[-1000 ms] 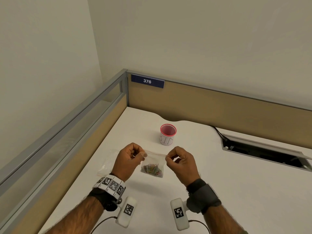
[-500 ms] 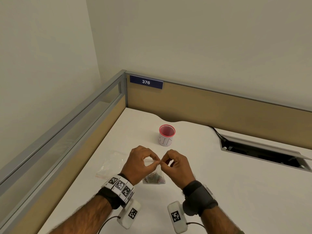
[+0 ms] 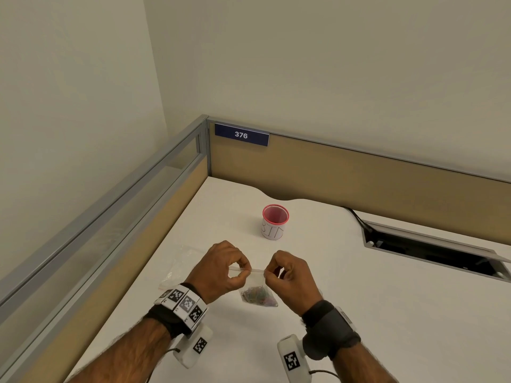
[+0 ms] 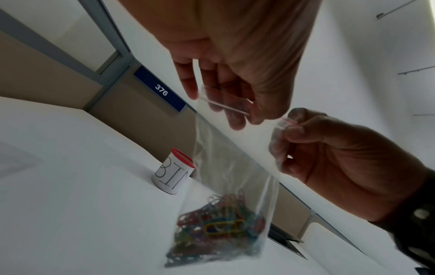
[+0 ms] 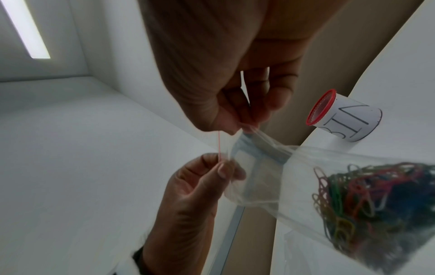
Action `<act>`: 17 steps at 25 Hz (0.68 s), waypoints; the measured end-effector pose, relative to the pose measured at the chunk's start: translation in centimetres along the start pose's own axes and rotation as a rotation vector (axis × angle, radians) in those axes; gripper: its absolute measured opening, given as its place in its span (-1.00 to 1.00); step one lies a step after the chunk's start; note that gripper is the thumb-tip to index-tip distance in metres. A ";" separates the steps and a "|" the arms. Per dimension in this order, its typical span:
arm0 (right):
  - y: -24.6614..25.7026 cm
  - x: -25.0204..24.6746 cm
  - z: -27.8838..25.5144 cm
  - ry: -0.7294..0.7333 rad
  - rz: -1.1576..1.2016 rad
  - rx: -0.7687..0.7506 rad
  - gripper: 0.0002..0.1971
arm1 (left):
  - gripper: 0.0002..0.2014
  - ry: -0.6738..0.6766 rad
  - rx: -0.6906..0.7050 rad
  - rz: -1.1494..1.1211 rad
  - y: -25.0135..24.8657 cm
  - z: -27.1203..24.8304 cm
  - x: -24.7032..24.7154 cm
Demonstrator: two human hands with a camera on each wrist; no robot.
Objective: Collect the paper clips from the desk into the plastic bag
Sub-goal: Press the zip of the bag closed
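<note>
White desk [image 3: 359, 313] in a beige-panelled cubicle corner carries the scene. Fingertips [image 4: 237, 119] of the left hand [image 3: 221, 269] and thumb and forefinger of the right hand [image 3: 290, 275] pinch the zip edge of the plastic bag [image 4: 233, 167], which hangs between them. Coloured paper clips [image 4: 219, 228] sit bunched at its bottom, seemingly just touching the desk. Beyond stands a red-rimmed cup marked BIN [image 3: 275, 222]; another clear bag [image 3: 179, 264] lies left.
</note>
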State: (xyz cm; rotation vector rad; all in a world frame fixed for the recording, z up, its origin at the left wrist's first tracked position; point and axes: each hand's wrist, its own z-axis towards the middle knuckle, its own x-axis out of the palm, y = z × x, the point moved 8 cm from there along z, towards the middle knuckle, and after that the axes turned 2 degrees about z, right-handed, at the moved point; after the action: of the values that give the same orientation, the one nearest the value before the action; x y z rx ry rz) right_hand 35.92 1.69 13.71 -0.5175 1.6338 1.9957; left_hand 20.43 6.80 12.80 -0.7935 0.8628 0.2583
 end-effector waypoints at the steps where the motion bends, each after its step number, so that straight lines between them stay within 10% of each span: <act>1: 0.0 -0.1 0.0 -0.001 0.001 0.000 -0.84 | -0.82 -0.003 -0.006 -0.002 0.5 -0.1 -0.2; 13: -0.5 0.0 -0.3 -0.003 0.295 0.155 -0.94 | -0.85 0.271 -0.596 -0.441 6.6 -4.0 4.4; 17: 0.7 -0.7 -0.1 -0.027 0.311 0.042 -0.85 | -0.41 0.511 -0.992 -0.921 4.8 -6.2 8.7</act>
State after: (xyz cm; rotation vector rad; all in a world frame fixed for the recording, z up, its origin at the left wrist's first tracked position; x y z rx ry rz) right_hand 36.00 1.35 14.65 -0.2296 1.8259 2.1686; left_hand 20.05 4.80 1.29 -2.1547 0.7183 -0.4035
